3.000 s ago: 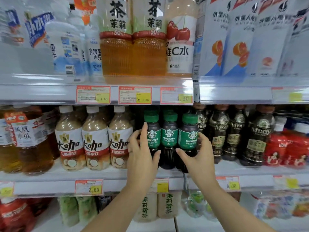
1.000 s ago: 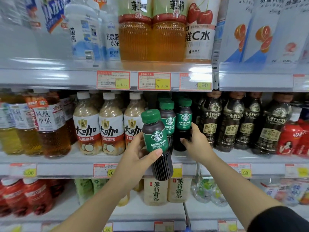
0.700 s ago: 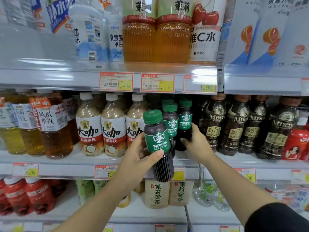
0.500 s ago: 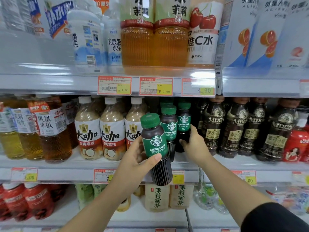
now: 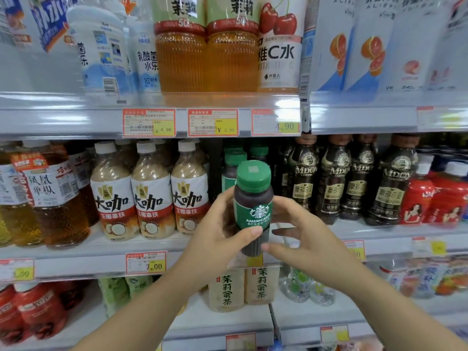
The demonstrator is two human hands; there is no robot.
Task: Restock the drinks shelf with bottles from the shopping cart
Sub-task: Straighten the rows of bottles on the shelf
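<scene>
Fingers [image 5: 225, 200] of the left hand [image 5: 215, 239] are curled round the Americano bottle [image 5: 254, 209]; the thumb is laid across the front, just under the green label. Bottle is held near upright, green cap [image 5: 253, 173] up, in the air in front of the middle shelf [image 5: 76, 262], not set down on it. Its base is seen level with the shelf's front edge.

Right hand [image 5: 306, 236] is held just beside the bottle on its right, fingers spread apart and relaxed, nothing gripped. One fingertip is seen at the bottle's dark ribbed base; contact cannot be told.

Directly behind the held bottle, a row of matching green-capped bottles [image 5: 231, 163] is stood on the middle shelf, set back from the edge. Left of that row, three white-capped latte bottles [image 5: 152, 198] are lined up at the front; further left, amber tea bottles [image 5: 48, 198] are stood. To the right, dark coffee bottles [image 5: 334, 183] are lined up, then red bottles [image 5: 417, 201].

A 7.00 price tag [image 5: 146, 262] is clipped to the shelf edge below the latte bottles. On the upper shelf [image 5: 63, 117], large jasmine tea bottles [image 5: 205, 54] are stood above the hands. On the lower shelf [image 5: 215, 323], pale tea bottles [image 5: 240, 287] are seen below the held bottle.
</scene>
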